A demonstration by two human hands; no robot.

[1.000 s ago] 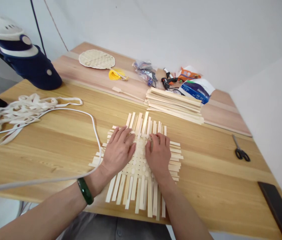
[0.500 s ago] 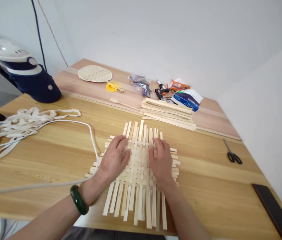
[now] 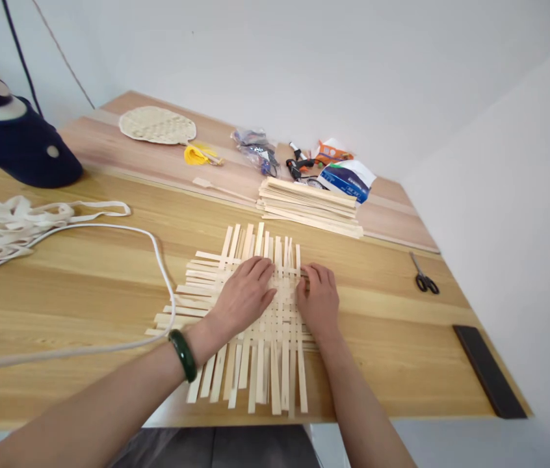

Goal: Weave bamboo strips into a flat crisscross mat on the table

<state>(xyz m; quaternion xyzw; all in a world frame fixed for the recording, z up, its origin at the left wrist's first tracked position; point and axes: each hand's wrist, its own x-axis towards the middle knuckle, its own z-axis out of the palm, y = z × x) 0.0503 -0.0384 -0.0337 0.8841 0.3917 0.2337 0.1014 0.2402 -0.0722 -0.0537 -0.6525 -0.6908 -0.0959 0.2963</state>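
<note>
At six o'clock on the brown wooden counter (image 3: 392, 364) lies a pale, flat woven wood-strip mat (image 3: 273, 320). My left hand (image 3: 246, 292) has moved inward, thumb apart; my right hand (image 3: 320, 299), fingers curled, grip unclear, sits at its three-o'clock edge, seemingly working that side.

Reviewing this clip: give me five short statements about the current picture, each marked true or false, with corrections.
1. The left hand rests on the woven strip mat. True.
2. The green bangle is on the right wrist. False: the green bangle is on the left.
3. The scissors lie to the right of the right hand. True.
4. The strip stack is nearer the person than the mat. False: the strip stack lies beyond it.
5. Both hands hold the scissors. False: neither does.
</note>
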